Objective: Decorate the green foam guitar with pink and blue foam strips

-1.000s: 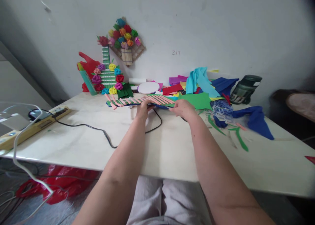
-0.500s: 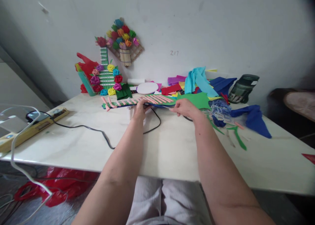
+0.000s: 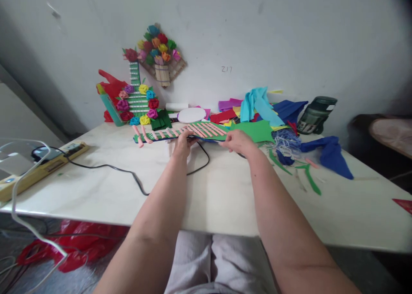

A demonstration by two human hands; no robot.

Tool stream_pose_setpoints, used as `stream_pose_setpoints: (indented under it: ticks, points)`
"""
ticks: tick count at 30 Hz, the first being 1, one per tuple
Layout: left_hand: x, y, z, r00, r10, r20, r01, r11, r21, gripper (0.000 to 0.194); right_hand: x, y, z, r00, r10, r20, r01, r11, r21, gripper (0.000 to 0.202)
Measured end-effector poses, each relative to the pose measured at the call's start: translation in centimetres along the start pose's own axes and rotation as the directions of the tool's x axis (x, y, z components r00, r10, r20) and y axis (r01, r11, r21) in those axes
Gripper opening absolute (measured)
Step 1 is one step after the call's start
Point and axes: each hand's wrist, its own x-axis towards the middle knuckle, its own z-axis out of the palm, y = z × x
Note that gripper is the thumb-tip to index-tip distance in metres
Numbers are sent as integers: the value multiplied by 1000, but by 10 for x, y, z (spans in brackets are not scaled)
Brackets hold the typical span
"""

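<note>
A flat green craft board [image 3: 201, 131] with rows of pink strips across it and a dark blue edge is held above the table, its long side toward me. My left hand [image 3: 184, 144] is closed around its near edge at the middle, with the thumb on top. Closed in a pinch, my right hand [image 3: 237, 142] is at the board's right end. A small pale bit shows at its fingertips, too small to name. Behind my right hand is a green sheet [image 3: 257, 131].
A black cable [image 3: 109, 166] crosses the table from a power strip [image 3: 48, 167]. Blue-white string [image 3: 286, 139], coloured paper [image 3: 257, 103] and a dark bottle [image 3: 317, 115] are at the right. A flower-trimmed green craft [image 3: 139, 101] leans on the wall beside a glue bottle [image 3: 111, 107].
My right hand has shifted slightly left along the board's edge. The board's top face tilts a little more toward me. My left hand keeps its hold.
</note>
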Motion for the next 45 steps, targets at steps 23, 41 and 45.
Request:
stream_pose_setpoints:
  ticks: [23, 41, 45]
  points:
    - [1, 13, -10, 996, -68, -64, 44, 946, -321, 6, 5, 28, 7, 997, -14, 70, 4, 990, 141, 21]
    - [-6, 12, 2, 989, -149, 14, 146, 942, -301, 12, 10, -13, 39, 987, 12, -162, 65, 884, 463, 33]
    - [-8, 11, 5, 978, -204, 44, 208, 940, -271, 11, 7, -35, 51, 995, 19, 96, -97, 319, 943, 21]
